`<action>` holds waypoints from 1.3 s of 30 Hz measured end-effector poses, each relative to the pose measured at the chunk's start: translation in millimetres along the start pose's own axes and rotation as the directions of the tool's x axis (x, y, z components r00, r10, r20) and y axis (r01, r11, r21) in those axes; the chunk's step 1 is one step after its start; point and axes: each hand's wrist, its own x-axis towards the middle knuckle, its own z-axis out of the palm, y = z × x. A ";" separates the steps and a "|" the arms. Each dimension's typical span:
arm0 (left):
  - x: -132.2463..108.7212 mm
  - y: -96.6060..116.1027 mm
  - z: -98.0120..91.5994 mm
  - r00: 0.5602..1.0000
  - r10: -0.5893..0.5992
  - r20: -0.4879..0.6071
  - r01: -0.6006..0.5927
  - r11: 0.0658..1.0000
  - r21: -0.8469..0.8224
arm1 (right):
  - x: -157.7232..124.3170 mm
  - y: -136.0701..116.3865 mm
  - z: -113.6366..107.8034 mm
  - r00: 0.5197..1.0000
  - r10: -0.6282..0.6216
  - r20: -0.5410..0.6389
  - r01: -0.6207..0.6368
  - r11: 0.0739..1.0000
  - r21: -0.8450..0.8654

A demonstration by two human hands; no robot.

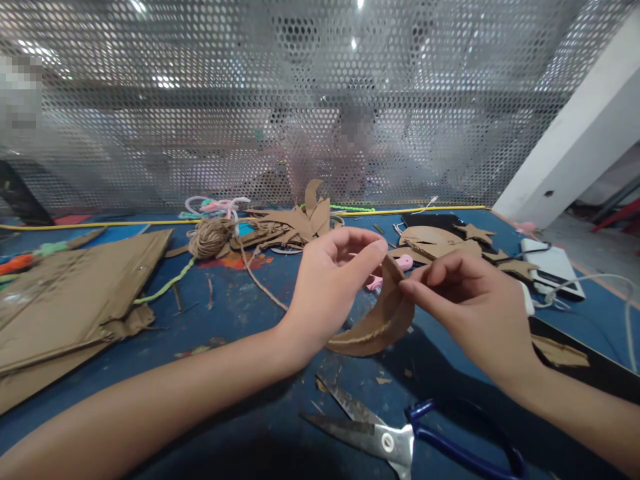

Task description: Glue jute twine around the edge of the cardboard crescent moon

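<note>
A crescent-shaped piece of brown cardboard [383, 327] is held up over the blue table, its curved end hanging to the lower left. My left hand [330, 287] pinches its upper tip between thumb and fingers. Closed on the right edge near the same tip is my right hand [470, 307], thumb against forefinger. Behind the piece, partly hidden, lies something with pink handles [404, 262]. Scissors with blue handles [390, 440] rest below the hands, blades apart and pointing left.
Large cardboard sheets [90, 287] lie at left. A ball of twine [213, 238] trails a strand toward my left arm. Cardboard scraps [295, 223] pile up at the back, with cut pieces [440, 241] at right. A white device [553, 263] with cables stands farther right. Perforated metal mesh [320, 100] rises behind.
</note>
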 end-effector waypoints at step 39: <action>17.0 -18.2 -15.2 0.995 0.045 0.087 -0.057 0.987 0.148 | 2.5 11.3 3.2 0.848 0.303 0.435 -0.392 0.911 0.128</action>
